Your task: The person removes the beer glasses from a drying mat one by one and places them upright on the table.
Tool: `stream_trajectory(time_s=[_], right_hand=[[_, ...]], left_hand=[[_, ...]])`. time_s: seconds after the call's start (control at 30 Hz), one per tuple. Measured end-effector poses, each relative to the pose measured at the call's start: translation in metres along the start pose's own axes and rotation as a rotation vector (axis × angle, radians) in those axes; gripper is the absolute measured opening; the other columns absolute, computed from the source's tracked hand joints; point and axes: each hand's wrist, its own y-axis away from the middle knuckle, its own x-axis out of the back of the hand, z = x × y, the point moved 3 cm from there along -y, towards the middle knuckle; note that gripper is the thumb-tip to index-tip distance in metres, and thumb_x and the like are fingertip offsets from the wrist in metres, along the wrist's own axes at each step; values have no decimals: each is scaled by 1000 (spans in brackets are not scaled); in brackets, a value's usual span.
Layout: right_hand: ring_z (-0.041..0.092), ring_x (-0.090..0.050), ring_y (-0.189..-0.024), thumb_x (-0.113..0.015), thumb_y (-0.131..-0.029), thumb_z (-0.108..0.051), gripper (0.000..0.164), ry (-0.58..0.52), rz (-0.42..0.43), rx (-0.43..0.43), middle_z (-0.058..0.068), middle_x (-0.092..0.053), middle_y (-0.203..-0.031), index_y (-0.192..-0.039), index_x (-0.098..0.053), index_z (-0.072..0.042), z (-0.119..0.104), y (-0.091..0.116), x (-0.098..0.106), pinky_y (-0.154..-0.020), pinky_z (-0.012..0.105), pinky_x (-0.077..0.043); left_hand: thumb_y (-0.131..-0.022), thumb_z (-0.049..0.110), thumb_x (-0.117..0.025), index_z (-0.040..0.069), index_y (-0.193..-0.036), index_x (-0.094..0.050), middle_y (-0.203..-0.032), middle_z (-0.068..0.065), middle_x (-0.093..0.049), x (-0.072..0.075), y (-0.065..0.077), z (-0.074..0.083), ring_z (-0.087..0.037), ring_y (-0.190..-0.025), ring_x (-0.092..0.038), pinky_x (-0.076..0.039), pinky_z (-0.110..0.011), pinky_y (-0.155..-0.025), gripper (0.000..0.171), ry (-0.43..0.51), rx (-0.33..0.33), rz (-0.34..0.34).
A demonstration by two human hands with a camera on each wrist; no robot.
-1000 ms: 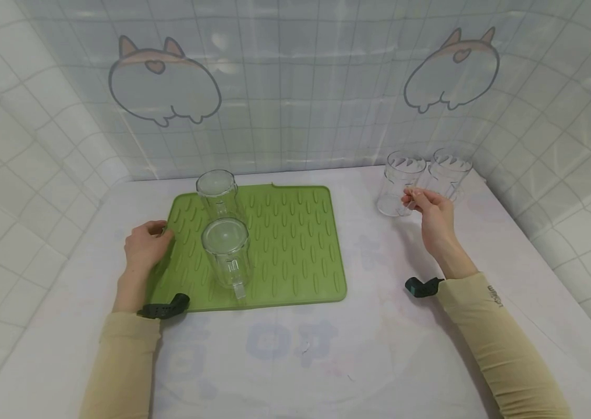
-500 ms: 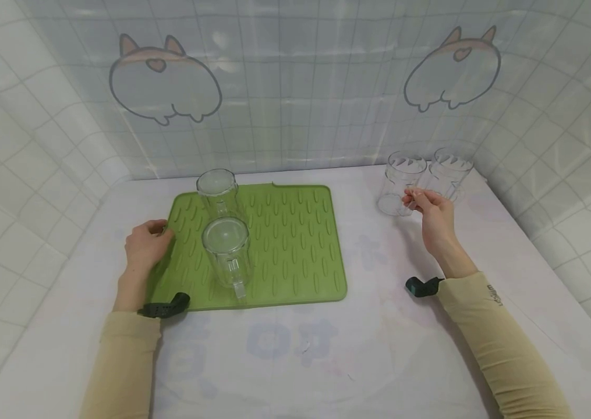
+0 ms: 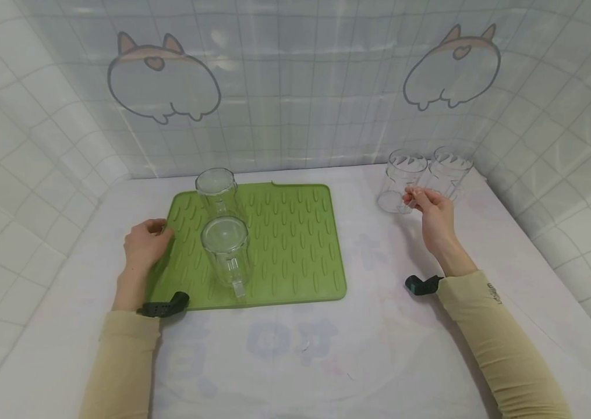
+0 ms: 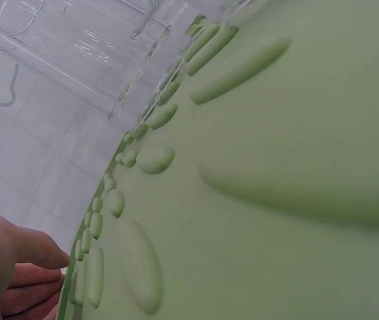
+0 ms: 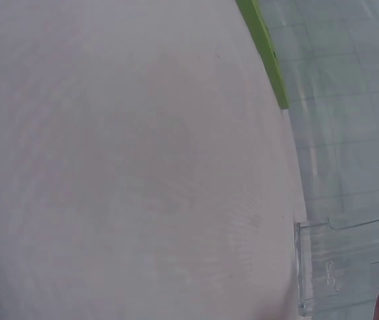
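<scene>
In the head view, my right hand [image 3: 435, 216] pinches the handle of a clear glass mug [image 3: 393, 185], which stands upright on the table at the right rear. A second upright glass mug [image 3: 449, 166] stands just behind my fingers, partly hidden. My left hand [image 3: 145, 244] lies loosely curled at the left edge of the green ridged mat [image 3: 295, 250]; in the left wrist view a fingertip [image 4: 59, 259] meets the mat's rim. Two more glass mugs rest upside down on the mat, one in front [image 3: 227, 250] and one at the back [image 3: 216, 189].
A white cloth with faint print covers the table [image 3: 379, 349]. Behind it rises a tiled-pattern curtain [image 3: 305, 93] with cartoon animal drawings, which also wraps both sides. The mat's right half lies between the upside-down mugs and the upright pair.
</scene>
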Motion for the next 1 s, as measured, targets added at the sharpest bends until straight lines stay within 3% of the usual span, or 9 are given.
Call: stream_trajectory(time_s=[1.0], right_hand=[[11,-61,-88,-55,-104,-19,36,35,38,-4,-7,-71,-91,-122,-59,12,4,-3,0,-92,22,-45]], left_hand=[[-101,27,-46,-6,-140,-51,-138,-31,-54,0,2,1,-48,-124,-53,-42,-59,-102,51,-5,-12,5]])
